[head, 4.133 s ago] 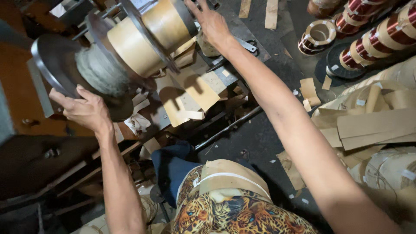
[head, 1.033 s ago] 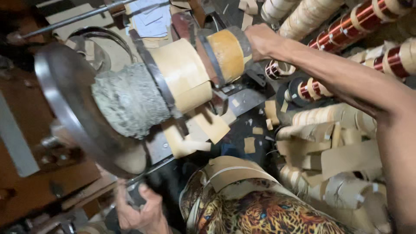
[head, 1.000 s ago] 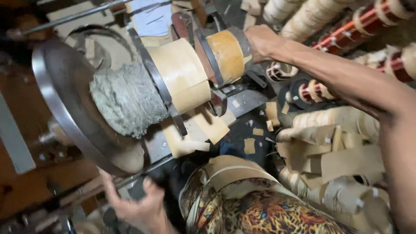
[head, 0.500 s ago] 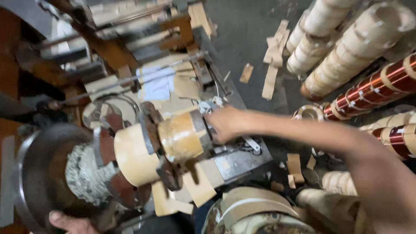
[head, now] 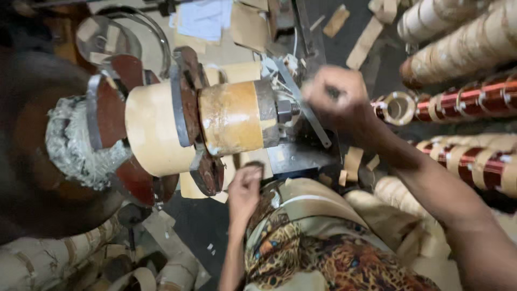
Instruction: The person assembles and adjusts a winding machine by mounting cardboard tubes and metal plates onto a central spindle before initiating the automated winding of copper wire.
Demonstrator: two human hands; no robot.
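- Nearest to me, at six o'clock, I see my lap in a leopard-print garment (head: 323, 253), with a tan band of cloth across the top of it.
- My left hand (head: 243, 193) sits just above that, at about seven o'clock. Its fingers are curled in narrow, with the tips up against the lower rim of the rusty flange (head: 207, 167). I cannot tell whether they pinch anything.
- My right hand (head: 338, 97) is further out at about one o'clock, drawn into a tight fist just right of the hex nut (head: 285, 110) on the shaft end. Something dark shows at the top of the fist, but motion blur keeps me from telling what it holds.
- The winding former (head: 199, 126) lies on its side across the centre. It has a cream section at nine o'clock, an amber-brown section at the middle, and dark metal flanges between them.
- Left of it, at nine o'clock, a grey fibrous wad (head: 70, 145) sits against a large dark disc (head: 32, 178).
- At seven o'clock, paper-wrapped coils (head: 59, 258) lie low on the floor.
- Out at two and three o'clock lie copper-red wound coils (head: 474, 97) banded with tan tape, well apart from the former.
- Farthest, at twelve o'clock, I see a white sheet of paper (head: 204, 19) and scattered wood offcuts (head: 366, 37).
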